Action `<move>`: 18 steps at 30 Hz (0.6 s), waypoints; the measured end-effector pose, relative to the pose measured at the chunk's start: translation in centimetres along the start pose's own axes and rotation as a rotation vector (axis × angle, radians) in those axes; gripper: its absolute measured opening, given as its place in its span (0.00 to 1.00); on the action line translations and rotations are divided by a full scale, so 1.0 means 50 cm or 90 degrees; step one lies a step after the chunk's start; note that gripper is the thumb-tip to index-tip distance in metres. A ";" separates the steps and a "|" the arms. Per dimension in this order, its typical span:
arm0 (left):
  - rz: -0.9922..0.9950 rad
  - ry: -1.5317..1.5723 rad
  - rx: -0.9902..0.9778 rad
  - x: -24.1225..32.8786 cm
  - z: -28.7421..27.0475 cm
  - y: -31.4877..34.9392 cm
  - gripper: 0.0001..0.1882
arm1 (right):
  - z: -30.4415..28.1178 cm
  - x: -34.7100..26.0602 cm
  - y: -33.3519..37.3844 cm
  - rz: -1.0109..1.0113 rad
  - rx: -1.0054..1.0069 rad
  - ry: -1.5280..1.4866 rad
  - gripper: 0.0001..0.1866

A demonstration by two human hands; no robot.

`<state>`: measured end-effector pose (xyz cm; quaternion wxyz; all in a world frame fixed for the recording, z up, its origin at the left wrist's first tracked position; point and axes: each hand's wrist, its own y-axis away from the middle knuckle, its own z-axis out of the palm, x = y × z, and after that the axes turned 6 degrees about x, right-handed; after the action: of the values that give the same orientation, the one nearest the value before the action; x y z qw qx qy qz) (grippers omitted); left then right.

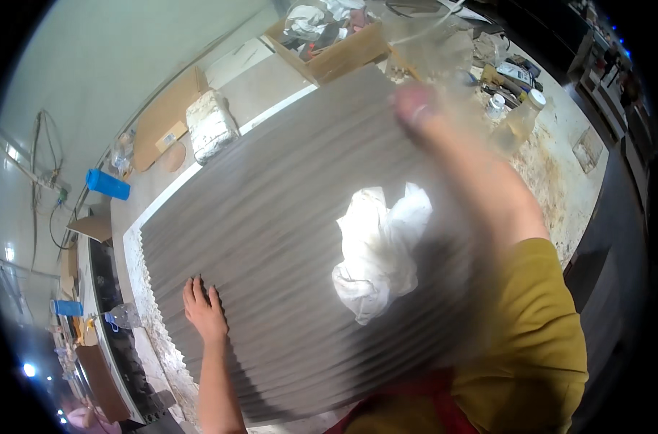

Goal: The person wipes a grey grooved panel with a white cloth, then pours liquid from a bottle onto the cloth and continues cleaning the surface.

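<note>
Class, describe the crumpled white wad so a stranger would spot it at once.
Find the big grey-brown ridged panel filling mid-view. Lying on it, right of its centre, is the crumpled white wad. Unlike the blocky white bundle beyond the panel's far edge, it is loose and deeply creased.

The ribbed panel (271, 210) looks matt, with wood-like streaks; the wad (376, 253) on it is crumpled cloth or paper, unclear which. Beyond the panel stands a cardboard box (354, 55); right of the panel, the bench (553, 192) looks rough and blotched.
</note>
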<state>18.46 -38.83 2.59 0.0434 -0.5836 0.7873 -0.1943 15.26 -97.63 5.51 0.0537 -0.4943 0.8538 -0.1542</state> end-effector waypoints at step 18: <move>-0.026 -0.016 0.019 -0.001 -0.008 0.001 0.23 | -0.033 0.095 0.032 0.126 0.046 -0.130 0.18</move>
<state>18.31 -38.67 2.94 0.0579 -0.6015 0.7715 -0.1991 11.13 -100.61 6.84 0.1730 -0.4184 0.8825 -0.1277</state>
